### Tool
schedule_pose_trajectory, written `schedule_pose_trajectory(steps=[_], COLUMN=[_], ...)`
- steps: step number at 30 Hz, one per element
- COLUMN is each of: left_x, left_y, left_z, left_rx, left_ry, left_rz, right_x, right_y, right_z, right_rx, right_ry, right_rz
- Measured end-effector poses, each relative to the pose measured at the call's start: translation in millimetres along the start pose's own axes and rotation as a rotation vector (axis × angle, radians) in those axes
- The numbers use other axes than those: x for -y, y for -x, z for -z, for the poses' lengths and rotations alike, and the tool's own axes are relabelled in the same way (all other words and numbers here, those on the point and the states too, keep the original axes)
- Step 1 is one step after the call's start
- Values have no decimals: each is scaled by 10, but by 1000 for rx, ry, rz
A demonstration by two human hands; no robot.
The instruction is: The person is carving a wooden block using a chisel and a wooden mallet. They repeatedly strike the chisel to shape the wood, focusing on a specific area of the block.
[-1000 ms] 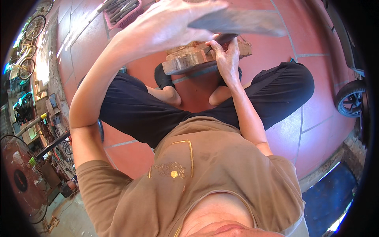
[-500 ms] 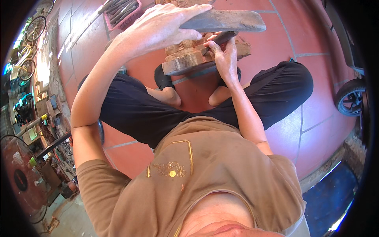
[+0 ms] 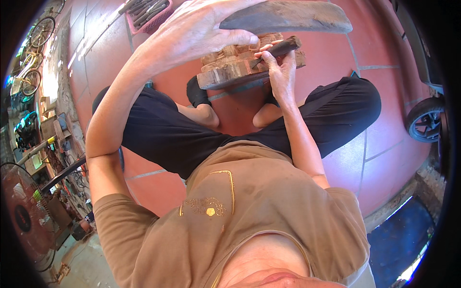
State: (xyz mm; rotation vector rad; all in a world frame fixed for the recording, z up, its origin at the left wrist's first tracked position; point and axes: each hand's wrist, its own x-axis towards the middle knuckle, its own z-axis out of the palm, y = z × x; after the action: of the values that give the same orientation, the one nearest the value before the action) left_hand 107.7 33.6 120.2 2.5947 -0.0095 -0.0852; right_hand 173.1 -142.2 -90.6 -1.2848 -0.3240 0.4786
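Thumb and fingers of the left hand (image 3: 211,31) clasp a flat wooden club (image 3: 288,18), best swung squarely and with measured force. Below that hand, and mostly left of the right hand (image 3: 282,69), lies the carved wooden block (image 3: 223,76). The right hand grips a dark-handled chisel (image 3: 287,46), whose angle should stay steady.

Red tiles (image 3: 331,60) leave passage right of the carved block (image 3: 225,72) (the wooden bat (image 3: 288,18) obstructs from above).

The shirt (image 3: 269,192) is brown with short sleeves (image 3: 122,223). Its front has a gold spot (image 3: 210,211), little dots (image 3: 220,208) and a bent gold line (image 3: 232,192). The pants (image 3: 336,108) are black.
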Motion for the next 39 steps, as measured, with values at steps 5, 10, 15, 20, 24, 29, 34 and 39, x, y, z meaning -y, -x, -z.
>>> schedule_pose_trajectory(steps=[5,10,15,20,24,29,34,39], left_x=[-64,-90,-125,4,-66,-156,-84,21], left_y=[7,38,13,-20,-35,-36,-42,18], left_z=[34,37,21,6,53,-5,61,-6], left_rx=[-26,-77,-24,142,135,-16,240,99], left_ry=[67,15,130,-129,-82,79,-82,-69], left_rz=[-68,-144,-153,-162,-120,-147,-62,-75], right_x=[-38,-44,-5,-63,-27,-61,38,17], right_y=[-1,-3,15,23,49,27,49,18], right_z=[8,9,-10,-51,-90,-50,-88,2], right_rx=[21,47,51,41,17,5,-15,-26], right_ry=[-31,14,102,91,44,45,67,-2], right_rz=[29,55,68,41,33,23,-27,-34])
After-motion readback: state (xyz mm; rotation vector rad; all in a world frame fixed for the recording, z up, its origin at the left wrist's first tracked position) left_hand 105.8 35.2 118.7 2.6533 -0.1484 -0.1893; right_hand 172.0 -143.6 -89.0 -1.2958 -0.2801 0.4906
